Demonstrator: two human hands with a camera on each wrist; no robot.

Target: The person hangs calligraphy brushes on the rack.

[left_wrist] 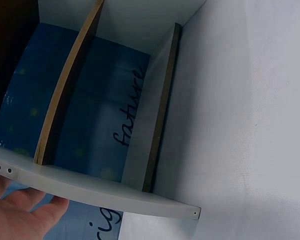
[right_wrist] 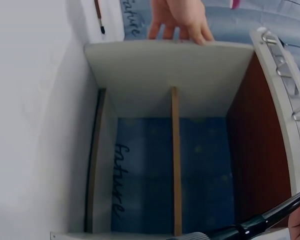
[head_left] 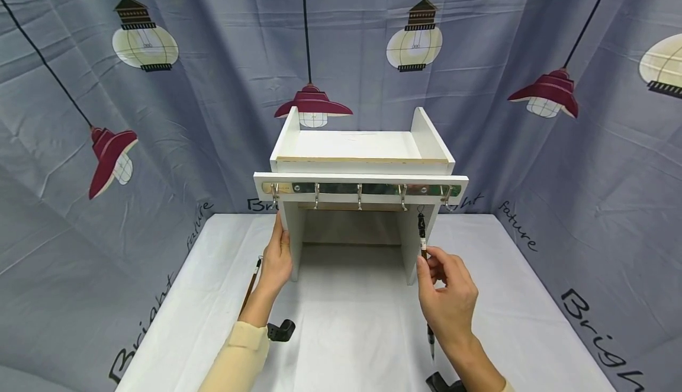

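A white wooden stand (head_left: 362, 170) has a front rail with several metal hooks (head_left: 359, 196). Between thumb and fingers, my right hand (head_left: 450, 291) pinches a writing brush (head_left: 422, 229) upright, its pale tip downward. The brush's top loop is close under the hooks at the right end of the rail. In the right wrist view the dark brush handle (right_wrist: 270, 216) crosses the lower right corner. My left hand (head_left: 276, 262) rests against the outside of the left side panel (left_wrist: 100, 192), fingers extended along it.
A second brush (head_left: 251, 285) lies on the white-covered table (head_left: 351, 333), left of the stand and partly behind the left forearm. A blue-grey curtain (head_left: 213, 113) printed with lamps hangs behind and at both sides. Dark wrist camera pieces (head_left: 281, 330) sit by the wrists.
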